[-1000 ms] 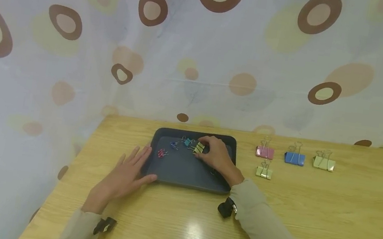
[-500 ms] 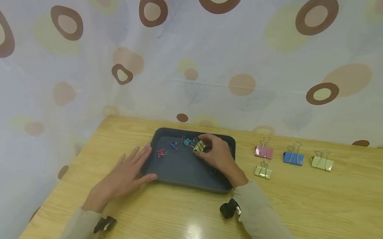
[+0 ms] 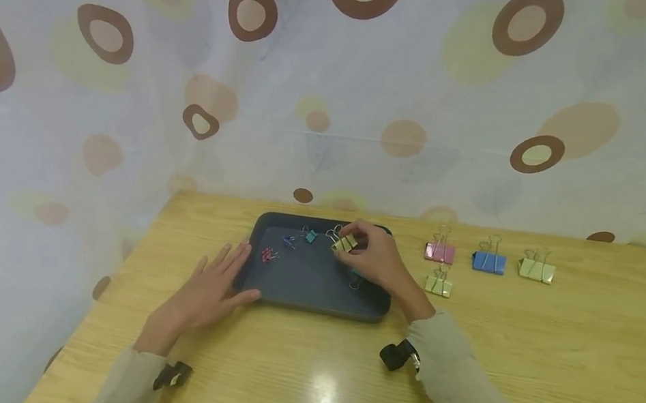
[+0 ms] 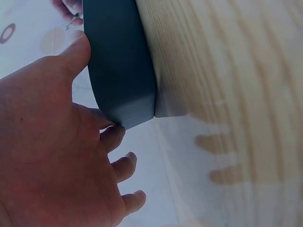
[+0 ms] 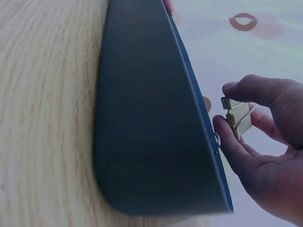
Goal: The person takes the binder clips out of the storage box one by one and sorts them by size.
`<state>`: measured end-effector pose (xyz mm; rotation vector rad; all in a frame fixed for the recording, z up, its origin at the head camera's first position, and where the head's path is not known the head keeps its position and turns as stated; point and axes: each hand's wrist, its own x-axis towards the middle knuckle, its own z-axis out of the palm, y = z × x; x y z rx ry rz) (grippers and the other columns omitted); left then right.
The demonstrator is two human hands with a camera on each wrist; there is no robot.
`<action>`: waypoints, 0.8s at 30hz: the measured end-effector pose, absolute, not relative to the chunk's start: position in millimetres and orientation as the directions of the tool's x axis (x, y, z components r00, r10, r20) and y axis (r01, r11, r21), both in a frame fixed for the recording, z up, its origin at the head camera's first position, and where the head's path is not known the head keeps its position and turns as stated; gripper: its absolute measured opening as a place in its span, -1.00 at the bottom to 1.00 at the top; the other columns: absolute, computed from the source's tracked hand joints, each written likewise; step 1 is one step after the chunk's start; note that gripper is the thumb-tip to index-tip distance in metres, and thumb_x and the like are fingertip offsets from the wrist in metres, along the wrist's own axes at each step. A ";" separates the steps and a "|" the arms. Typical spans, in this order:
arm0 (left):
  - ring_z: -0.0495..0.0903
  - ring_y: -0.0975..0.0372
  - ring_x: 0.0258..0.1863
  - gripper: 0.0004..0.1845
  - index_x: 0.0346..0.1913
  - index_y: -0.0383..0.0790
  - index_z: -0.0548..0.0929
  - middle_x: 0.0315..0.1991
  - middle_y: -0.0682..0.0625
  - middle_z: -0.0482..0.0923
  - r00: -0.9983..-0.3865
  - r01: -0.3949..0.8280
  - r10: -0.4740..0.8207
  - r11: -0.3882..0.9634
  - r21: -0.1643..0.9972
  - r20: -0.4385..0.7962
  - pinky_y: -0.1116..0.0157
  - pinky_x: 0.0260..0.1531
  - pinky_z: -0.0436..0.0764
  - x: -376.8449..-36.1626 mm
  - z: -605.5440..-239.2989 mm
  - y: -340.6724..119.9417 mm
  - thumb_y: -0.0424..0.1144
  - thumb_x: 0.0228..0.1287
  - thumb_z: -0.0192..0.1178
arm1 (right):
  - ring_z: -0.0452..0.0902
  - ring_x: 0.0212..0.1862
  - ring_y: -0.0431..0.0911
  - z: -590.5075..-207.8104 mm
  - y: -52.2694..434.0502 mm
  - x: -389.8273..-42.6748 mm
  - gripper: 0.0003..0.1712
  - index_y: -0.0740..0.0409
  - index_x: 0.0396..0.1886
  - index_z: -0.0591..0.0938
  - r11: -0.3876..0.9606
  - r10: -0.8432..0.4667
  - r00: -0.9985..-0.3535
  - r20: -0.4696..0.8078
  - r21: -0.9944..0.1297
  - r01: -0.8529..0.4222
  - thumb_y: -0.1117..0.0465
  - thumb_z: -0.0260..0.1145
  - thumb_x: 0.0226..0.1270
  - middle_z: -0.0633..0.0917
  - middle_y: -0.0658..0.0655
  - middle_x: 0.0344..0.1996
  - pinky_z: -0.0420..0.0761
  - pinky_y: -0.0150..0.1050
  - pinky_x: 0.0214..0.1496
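Note:
My right hand pinches a yellow binder clip between thumb and fingers above the right half of a dark tray. In the right wrist view, this clip shows past the tray's rim, wire handles visible. My left hand rests at the tray's left edge, thumb and fingers extended; the left wrist view shows its fingertips at the tray's corner. Inside the tray lie small binder clips: a red one, a blue one and a teal one. Another teal clip is partly hidden below my right hand.
To the tray's right on the wooden table, a pink clip, a blue clip and a pale yellow clip form a row. A smaller yellow clip sits in front of the pink one. A patterned cloth hangs behind.
My right hand has lifted the yellow clip and shifted slightly right with it, turning it. More of the teal clip beneath that hand shows now. The left hand has stayed at the tray.

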<state>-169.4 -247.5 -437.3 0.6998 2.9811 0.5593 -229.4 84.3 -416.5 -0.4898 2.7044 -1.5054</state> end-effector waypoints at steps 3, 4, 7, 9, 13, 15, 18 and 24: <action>-0.07 -0.27 0.58 -0.02 0.64 -0.32 0.01 0.65 -0.19 -0.06 -0.898 0.427 0.437 0.834 0.348 0.055 -0.41 0.42 -0.06 -169.6 -436.1 -247.7 0.32 0.49 0.02 | 0.68 0.08 0.10 -416.2 90.9 -225.2 -0.65 0.14 0.02 0.71 0.472 -0.253 -0.958 0.137 -0.847 -0.246 0.20 0.54 0.26 0.70 0.17 0.06 0.69 0.05 0.08; -0.07 -0.27 0.58 -0.02 0.64 -0.32 0.01 0.65 -0.19 -0.05 -0.898 0.428 0.437 0.833 0.350 0.059 -0.42 0.42 -0.06 -169.4 -435.3 -247.5 0.31 0.49 0.03 | 0.68 0.08 0.09 -416.2 93.6 -223.4 -0.65 0.13 0.01 0.71 0.470 -0.242 -0.961 0.137 -0.849 -0.240 0.19 0.55 0.25 0.70 0.16 0.07 0.68 0.06 0.08; -0.06 -0.25 0.58 -0.03 0.64 -0.31 0.01 0.65 -0.19 -0.05 -0.901 0.422 0.432 0.840 0.340 0.052 -0.40 0.43 -0.06 -168.7 -434.7 -247.2 0.29 0.50 0.05 | 0.69 0.02 0.07 -416.3 102.1 -216.9 -0.65 0.11 0.00 0.73 0.459 -0.215 -0.967 0.137 -0.860 -0.224 0.17 0.57 0.25 0.70 0.15 0.06 0.69 0.03 0.02; -0.07 -0.24 0.59 -0.04 0.64 -0.30 0.01 0.65 -0.18 -0.06 -0.903 0.415 0.427 0.845 0.336 0.042 -0.39 0.44 -0.07 -167.3 -434.4 -247.3 0.26 0.50 0.07 | 0.69 -0.04 0.03 -417.9 107.9 -212.9 -0.68 0.11 -0.01 0.74 0.452 -0.210 -0.966 0.149 -0.862 -0.231 0.16 0.55 0.27 0.70 0.15 0.02 0.68 -0.05 -0.06; -0.11 -0.21 0.60 -0.04 0.65 -0.29 -0.01 0.66 -0.13 -0.10 -0.908 0.399 0.418 0.853 0.337 0.017 -0.36 0.46 -0.10 -165.8 -433.2 -246.2 0.24 0.49 0.10 | 0.69 -0.14 0.02 -419.2 121.1 -205.0 -0.73 0.17 0.00 0.74 0.408 -0.203 -0.966 0.157 -0.884 -0.230 0.25 0.49 0.33 0.68 0.21 0.00 0.64 -0.18 -0.16; -0.13 -0.21 0.60 -0.03 0.65 -0.28 -0.02 0.67 -0.13 -0.12 -0.909 0.395 0.417 0.856 0.333 0.006 -0.36 0.46 -0.12 -166.2 -434.3 -246.6 0.26 0.49 0.09 | 0.72 -0.08 0.07 -419.1 126.6 -200.6 -0.73 0.20 0.01 0.73 0.396 -0.185 -0.972 0.143 -0.895 -0.207 0.29 0.47 0.34 0.67 0.25 0.07 0.69 -0.15 -0.10; -0.12 -0.22 0.60 -0.03 0.65 -0.30 -0.01 0.66 -0.16 -0.11 -0.910 0.392 0.415 0.855 0.340 0.006 -0.37 0.45 -0.12 -164.6 -433.7 -246.8 0.25 0.49 0.09 | 0.71 0.05 0.16 -418.1 134.6 -193.3 -0.74 0.23 0.01 0.73 0.389 -0.168 -0.979 0.113 -0.905 -0.172 0.30 0.46 0.35 0.64 0.28 0.20 0.73 -0.04 0.01; -0.11 -0.22 0.60 -0.04 0.65 -0.29 0.00 0.66 -0.16 -0.09 -0.909 0.399 0.417 0.850 0.345 0.023 -0.37 0.45 -0.12 -163.7 -430.5 -245.5 0.26 0.49 0.09 | 0.71 0.05 0.19 -413.0 153.4 -181.5 -0.75 0.26 0.00 0.73 0.381 -0.165 -0.977 0.137 -0.904 -0.192 0.30 0.45 0.37 0.65 0.28 0.16 0.74 -0.17 0.00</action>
